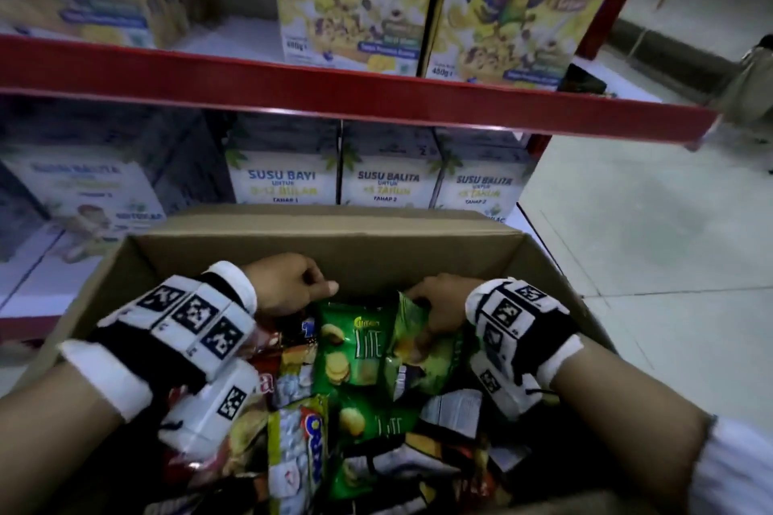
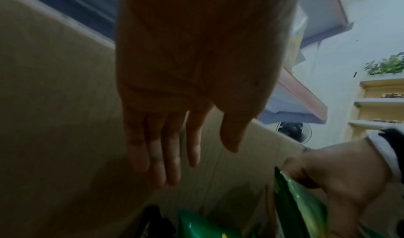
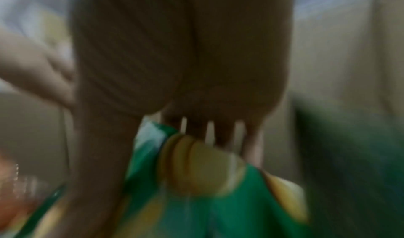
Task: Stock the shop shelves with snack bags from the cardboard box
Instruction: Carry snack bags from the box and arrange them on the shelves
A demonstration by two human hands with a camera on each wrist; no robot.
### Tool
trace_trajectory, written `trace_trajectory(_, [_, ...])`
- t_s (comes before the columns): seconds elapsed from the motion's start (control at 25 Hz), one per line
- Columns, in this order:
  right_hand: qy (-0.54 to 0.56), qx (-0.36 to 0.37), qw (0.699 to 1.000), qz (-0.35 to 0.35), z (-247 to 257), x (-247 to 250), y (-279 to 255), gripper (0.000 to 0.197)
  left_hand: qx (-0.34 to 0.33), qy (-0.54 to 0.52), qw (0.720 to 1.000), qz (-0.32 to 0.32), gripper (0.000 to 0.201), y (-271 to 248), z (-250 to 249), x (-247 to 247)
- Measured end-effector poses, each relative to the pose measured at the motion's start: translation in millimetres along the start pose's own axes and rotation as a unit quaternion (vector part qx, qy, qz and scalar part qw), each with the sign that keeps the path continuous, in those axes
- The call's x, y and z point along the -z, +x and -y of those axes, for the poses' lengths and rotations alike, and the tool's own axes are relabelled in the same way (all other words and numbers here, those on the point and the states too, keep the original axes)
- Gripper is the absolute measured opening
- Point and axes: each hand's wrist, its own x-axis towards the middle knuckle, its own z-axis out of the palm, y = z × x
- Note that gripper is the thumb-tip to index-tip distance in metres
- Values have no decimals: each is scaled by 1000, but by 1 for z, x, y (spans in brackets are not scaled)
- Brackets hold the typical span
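head view: cardboard box (image 1: 251, 251) open below the shelves (image 1: 355, 96), piled nearly full with snack bags (image 1: 301, 439) in green, red and yellow. right hand (image 1: 439, 305) inside the box near its far wall, fingers curled around the top edge of a green snack bag (image 1: 418, 343), bag tilted up from the heap but not yet clear of the box. left hand (image 1: 288, 284) just beside it over another green bag (image 1: 355, 343), gripping nothing; in the left wrist view, fingers (image 2: 172, 164) straight and relaxed against the box wall. right wrist view blurred, only green and yellow packaging under the fingers. shelves above showing cereal boxes (image 1: 355, 0) and milk cartons (image 1: 284, 176), no snack bags visible there. judged early: box almost full, first visible bag only being lifted, nearly all the stocking left.
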Motion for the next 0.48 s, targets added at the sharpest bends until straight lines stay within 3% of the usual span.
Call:
trace_trajectory(0.08, [108,19,992,-58,10,26,-28,44,-6,2,1000,1,58,-13,-10,22])
trace_trajectory(0.12, [190,32,976,-99,16,40,-44,40,-3,-53,999,2,67,-19,-17,35])
trace_trajectory(0.2, [365,69,907,-197,26,66,-66,31,2,-234,972,-3,82,-30,-28,57])
trace_trajectory(0.28, [493,100,825,-257,34,90,-76,28,-45,-431,900,47,95,-44,-35,69])
trace_trajectory(0.36, [580,97,764,-265,47,108,-77,44,-121,-543,828,70,85,-57,-43,76])
trace_trajectory(0.4, [608,93,747,-254,53,112,-76,52,-154,-564,810,49,75,-60,-46,74])
trace_trajectory(0.44, [625,94,736,-242,58,114,-76,58,-175,-557,812,-3,69,-62,-48,74])
trace_trajectory(0.48, [628,94,734,-242,61,115,-76,60,-180,-520,832,-74,60,-64,-49,75])
